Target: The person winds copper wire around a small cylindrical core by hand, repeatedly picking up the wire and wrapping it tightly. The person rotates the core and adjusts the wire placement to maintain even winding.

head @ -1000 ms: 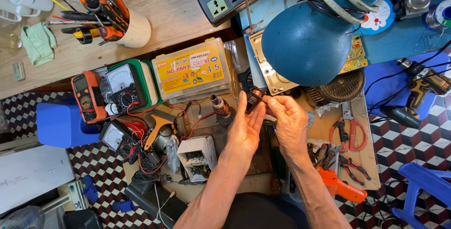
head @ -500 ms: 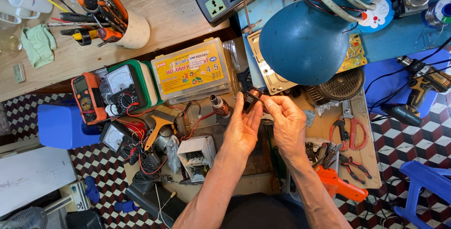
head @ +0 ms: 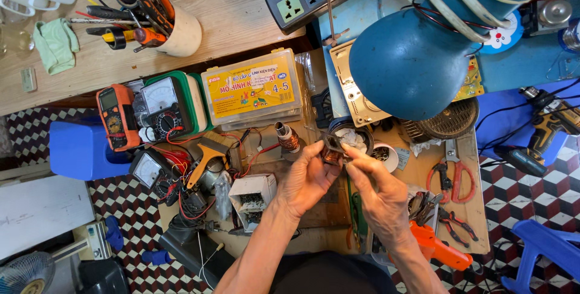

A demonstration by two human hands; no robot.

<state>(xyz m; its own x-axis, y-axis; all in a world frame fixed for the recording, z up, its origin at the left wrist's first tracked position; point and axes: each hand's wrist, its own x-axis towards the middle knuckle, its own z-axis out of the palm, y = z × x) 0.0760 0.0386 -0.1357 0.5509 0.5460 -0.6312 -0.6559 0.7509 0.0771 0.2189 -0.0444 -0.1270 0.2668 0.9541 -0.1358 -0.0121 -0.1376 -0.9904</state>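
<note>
My left hand [head: 308, 176] and right hand [head: 377, 191] both pinch a small copper-wound coil [head: 331, 152], held above the cluttered desk [head: 423, 173], just below the blue lamp [head: 411, 64] and beside the yellow-lidded box [head: 254, 92].

One head-worn camera looks straight down from above the person onto a cluttered workbench [head: 423, 173], at arm's length, with both forearms entering from the bottom edge. A blue lamp shade [head: 411, 67] looms nearest the lens at upper right.
</note>
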